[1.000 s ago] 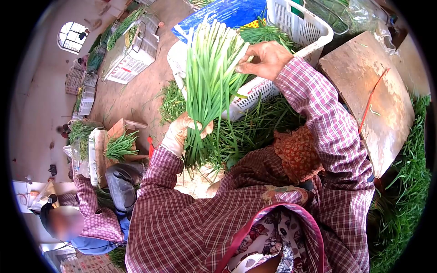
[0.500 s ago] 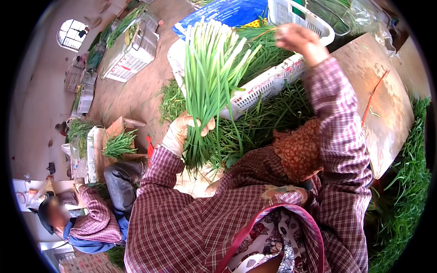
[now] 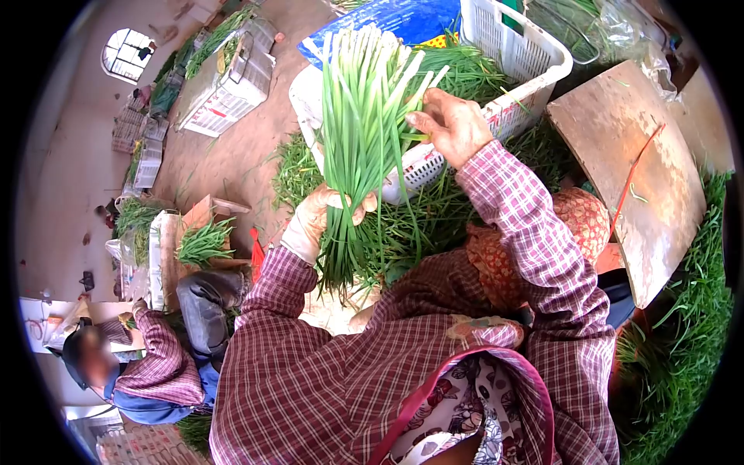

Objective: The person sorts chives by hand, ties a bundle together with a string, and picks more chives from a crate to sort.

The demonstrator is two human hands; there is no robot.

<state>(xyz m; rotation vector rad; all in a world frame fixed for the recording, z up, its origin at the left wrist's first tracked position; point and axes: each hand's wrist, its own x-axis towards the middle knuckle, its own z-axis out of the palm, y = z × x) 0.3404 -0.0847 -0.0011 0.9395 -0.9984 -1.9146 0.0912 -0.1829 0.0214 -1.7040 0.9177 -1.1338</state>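
My gloved left hand [image 3: 311,221] is wrapped round the lower green part of a thick bunch of garlic chives [image 3: 356,136], its pale ends pointing up and away from me. At the bunch's right side, my bare right hand [image 3: 456,130] pinches a green chive leaf between thumb and fingers. Behind both hands stands a white plastic crate [image 3: 542,76] with more chives [image 3: 463,71] in it. Loose chives [image 3: 449,205] lie in a heap below the crate, in front of my knees.
A worn board [image 3: 632,155] with a red strip on it leans at the right, beside more greens [image 3: 690,341]. Blue sheeting [image 3: 387,29] lies behind the crate. Further left are stacked white crates [image 3: 225,97] and a seated person in a checked sleeve [image 3: 163,360].
My right hand has come down and left from above the crate to the bunch's right edge. The left hand still grips the bunch, nearly in the same place.
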